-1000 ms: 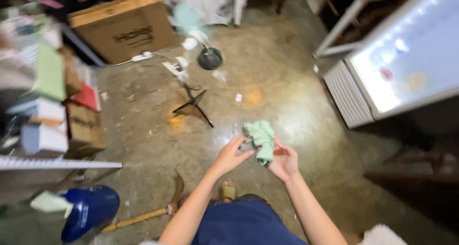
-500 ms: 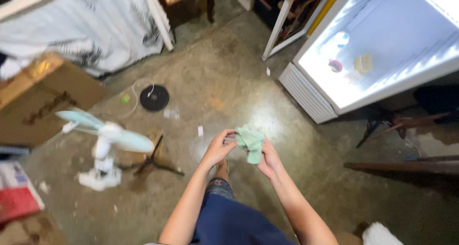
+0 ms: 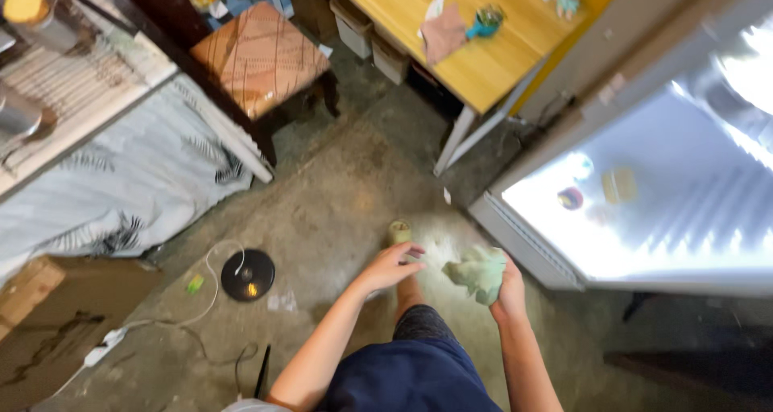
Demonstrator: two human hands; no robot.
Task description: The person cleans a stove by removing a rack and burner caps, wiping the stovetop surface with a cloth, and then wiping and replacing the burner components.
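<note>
Far left of the grip, at the frame's lower edge, a brown cardboard box lies flat on the floor, with a white power strip and its cable beside it. Nearer, a round black disc base sits on the bare concrete floor next to a small green scrap. Up and left of the hands, a leaf-printed grey cloth hangs from a counter, and a brown cushioned stool stands beyond it.

The left hand hovers with fingers spread and loose, holding nothing. Just right of it, the right hand clenches a crumpled pale green cloth (bunched, not folded), which sits at the hand's inner side, above the knees.

Above the grip stands a yellow wooden table carrying a pink rag. Right of the grip glows an open white fridge, its lit shelves holding small blurred items.
</note>
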